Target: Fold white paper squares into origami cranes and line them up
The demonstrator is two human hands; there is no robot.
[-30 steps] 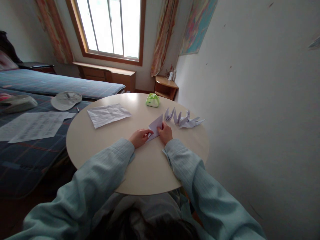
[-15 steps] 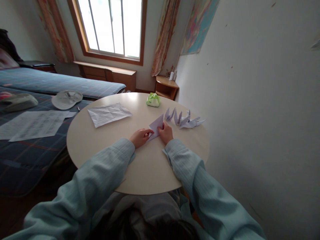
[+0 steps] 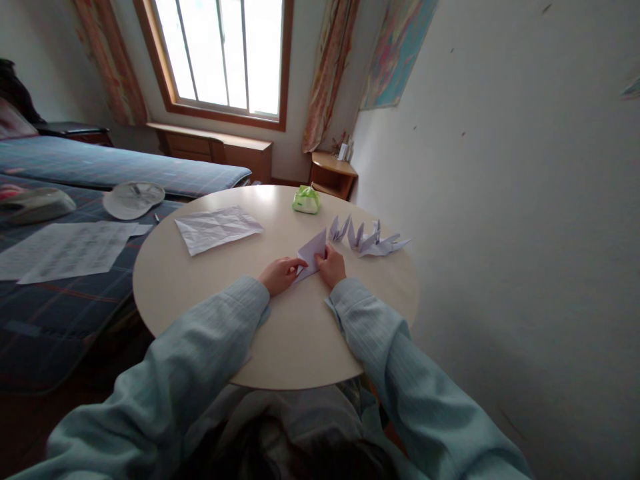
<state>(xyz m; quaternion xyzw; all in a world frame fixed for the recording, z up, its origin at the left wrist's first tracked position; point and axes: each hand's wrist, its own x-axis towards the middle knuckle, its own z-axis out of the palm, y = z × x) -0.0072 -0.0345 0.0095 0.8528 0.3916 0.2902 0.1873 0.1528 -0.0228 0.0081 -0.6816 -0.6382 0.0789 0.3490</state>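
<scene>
Between my two hands is a folded sheet of white paper (image 3: pixel 313 249), with one pointed corner standing up toward the back right. My left hand (image 3: pixel 283 274) grips its lower left edge, thumb and fingers closed on it. On the other side my right hand (image 3: pixel 331 266) pinches the right edge, its thumb lying on the near face. The far side of the paper and the fingertips behind it are hidden. Just beyond my right hand stand several folded paper cranes (image 3: pixel 367 239) in a loose group.
A creased sheet of paper (image 3: pixel 219 229) lies at the back left of the round table (image 3: pixel 300 347). A green tissue pack (image 3: pixel 306 200) sits near the far edge. Left of the table, a bed (image 3: pixel 75 313) holds printed sheets (image 3: pixel 75 248) and a white cap (image 3: pixel 134 201). A wall (image 3: pixel 520 220) rises on the right.
</scene>
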